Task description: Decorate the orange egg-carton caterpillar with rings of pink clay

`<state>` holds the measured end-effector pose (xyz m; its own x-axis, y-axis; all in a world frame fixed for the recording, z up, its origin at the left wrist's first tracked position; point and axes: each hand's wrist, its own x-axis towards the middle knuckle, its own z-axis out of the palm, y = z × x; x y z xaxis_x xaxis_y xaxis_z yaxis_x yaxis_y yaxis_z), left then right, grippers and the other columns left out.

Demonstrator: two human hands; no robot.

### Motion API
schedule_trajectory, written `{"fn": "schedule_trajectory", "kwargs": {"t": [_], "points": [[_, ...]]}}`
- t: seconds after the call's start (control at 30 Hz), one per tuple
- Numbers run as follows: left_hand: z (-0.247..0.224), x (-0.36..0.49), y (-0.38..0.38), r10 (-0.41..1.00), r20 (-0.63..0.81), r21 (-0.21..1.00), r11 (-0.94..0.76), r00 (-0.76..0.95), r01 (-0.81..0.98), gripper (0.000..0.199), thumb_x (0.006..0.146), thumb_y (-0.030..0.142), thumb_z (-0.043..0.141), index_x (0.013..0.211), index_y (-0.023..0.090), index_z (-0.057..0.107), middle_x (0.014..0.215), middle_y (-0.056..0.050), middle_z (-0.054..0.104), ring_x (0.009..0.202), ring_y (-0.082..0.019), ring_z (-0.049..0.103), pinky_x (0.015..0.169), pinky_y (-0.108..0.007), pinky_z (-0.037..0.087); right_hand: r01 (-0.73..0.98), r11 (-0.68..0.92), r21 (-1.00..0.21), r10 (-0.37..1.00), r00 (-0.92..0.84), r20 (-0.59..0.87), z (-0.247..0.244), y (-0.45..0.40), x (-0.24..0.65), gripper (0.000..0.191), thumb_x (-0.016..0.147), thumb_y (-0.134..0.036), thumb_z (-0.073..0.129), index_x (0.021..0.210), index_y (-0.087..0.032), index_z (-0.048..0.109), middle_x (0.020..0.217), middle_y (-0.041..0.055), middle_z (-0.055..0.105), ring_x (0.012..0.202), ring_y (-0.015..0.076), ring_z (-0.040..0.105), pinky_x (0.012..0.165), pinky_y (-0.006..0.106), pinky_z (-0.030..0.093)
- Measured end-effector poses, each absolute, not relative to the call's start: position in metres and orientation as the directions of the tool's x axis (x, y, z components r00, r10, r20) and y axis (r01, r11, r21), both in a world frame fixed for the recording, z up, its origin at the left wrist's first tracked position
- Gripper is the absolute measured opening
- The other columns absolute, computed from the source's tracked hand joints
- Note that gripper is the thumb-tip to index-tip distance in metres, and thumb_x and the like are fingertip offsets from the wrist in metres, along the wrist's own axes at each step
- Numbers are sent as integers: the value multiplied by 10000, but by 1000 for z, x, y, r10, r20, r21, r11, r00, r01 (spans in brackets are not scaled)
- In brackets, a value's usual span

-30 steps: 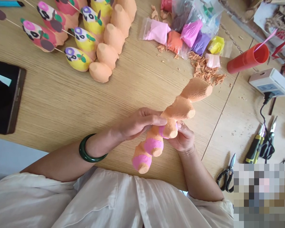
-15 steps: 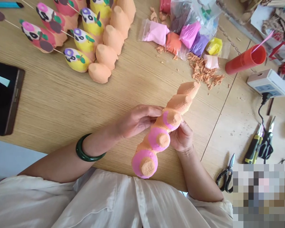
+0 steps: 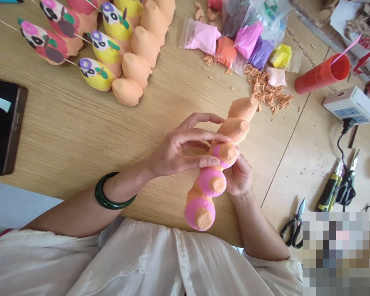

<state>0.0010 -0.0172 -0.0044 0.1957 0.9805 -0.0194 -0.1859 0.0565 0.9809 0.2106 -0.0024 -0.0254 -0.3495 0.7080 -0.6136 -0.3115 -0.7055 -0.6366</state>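
Observation:
An orange strip of joined egg-shaped bumps, like a piece of egg carton, is held at a slant over the table. Pink clay-like covering wraps the two bumps nearest me, leaving their blunt orange tips bare. A narrower pink band shows on the third bump; the far two are plain orange. My left hand grips the strip from the left, its thumb and fingers around the third bump. From the right, my right hand holds the strip, its fingers largely hidden behind it.
Painted bump rows with faces stand upper left, beside a plain orange row. A phone lies left. Bagged coloured clay, orange scraps, a red tube, a power strip and scissors are right.
My left hand has come up and over the strip, with thumb and fingers now on top at the third bump. The strip's near end has shifted right. My right hand keeps its hold.

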Motion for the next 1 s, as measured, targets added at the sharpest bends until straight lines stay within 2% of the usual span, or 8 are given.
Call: {"fn": "schedule_trajectory", "kwargs": {"t": [0.1, 0.17, 0.23, 0.37, 0.53, 0.73, 0.87, 1.0], "points": [[-8, -1, -16, 982, 59, 989, -34, 179, -144, 317, 858, 385, 944, 1170, 386, 889, 1579, -45, 604, 1473, -296, 604, 1079, -379, 679, -373, -718, -588, 696, -362, -620, -27, -3, 212, 357, 687, -547, 999, 845, -337, 758, 880, -24, 803, 814, 177, 728, 737, 303, 654], [-9, -2, -14, 976, 129, 989, -113, 173, -100, 294, 868, 388, 942, 1158, 386, 894, 1558, -42, 654, 1529, -303, 566, 1268, -464, 552, -402, -719, -567, 694, -379, -612, -28, -4, 214, 359, 679, -516, 1014, 813, -310, 753, 819, -37, 783, 735, 152, 697, 685, 281, 624], [-9, -3, -13, 973, 144, 988, -133, 180, -73, 243, 899, 396, 918, 1140, 399, 897, 1546, -27, 692, 1546, -305, 561, 1360, -521, 430, -407, -717, -566, 697, -399, -596, -27, -3, 215, 332, 712, -485, 996, 792, -289, 741, 785, -44, 770, 695, 137, 683, 672, 276, 604], [-5, -4, -13, 978, 53, 995, -35, 202, -88, 169, 909, 421, 899, 1078, 426, 901, 1560, -2, 700, 1551, -326, 565, 1312, -546, 476, -390, -707, -590, 707, -406, -579, -25, -2, 215, 241, 798, -417, 936, 806, -284, 735, 817, -46, 787, 722, 128, 710, 688, 269, 597], [-4, -4, -10, 968, 25, 992, 7, 249, -129, 275, 862, 509, 906, 1116, 406, 888, 1580, 6, 681, 1603, -355, 503, 1257, -506, 533, -451, -685, -572, 728, -392, -563, -25, -2, 209, 309, 714, -452, 1000, 792, -286, 752, 776, -50, 773, 668, 121, 692, 613, 237, 595], [-8, -6, -7, 983, -3, 997, 17, 185, -71, 278, 798, 445, 958, 1051, 370, 873, 1336, -49, 792, 1479, -377, 625, 1092, -474, 631, -410, -730, -547, 683, -460, -566, -27, -3, 208, 328, 725, -490, 992, 855, -270, 786, 841, -11, 813, 725, 147, 728, 643, 256, 622], [-8, -7, -6, 978, 33, 998, -22, 207, -57, 222, 849, 406, 934, 1067, 391, 894, 1402, -25, 789, 1511, -362, 616, 1197, -541, 587, -419, -725, -546, 688, -454, -566, -28, -2, 207, 355, 699, -497, 1013, 859, -249, 815, 820, -20, 820, 680, 129, 725, 638, 236, 643], [-2, -11, -6, 968, 86, 992, -60, 236, -115, 169, 911, 399, 894, 1077, 371, 905, 1487, -10, 767, 1494, -307, 651, 1319, -503, 489, -427, -698, -576, 716, -419, -558, -28, -3, 205, 332, 709, -501, 1013, 859, -274, 825, 837, -37, 831, 688, 127, 729, 630, 227, 640]]}}
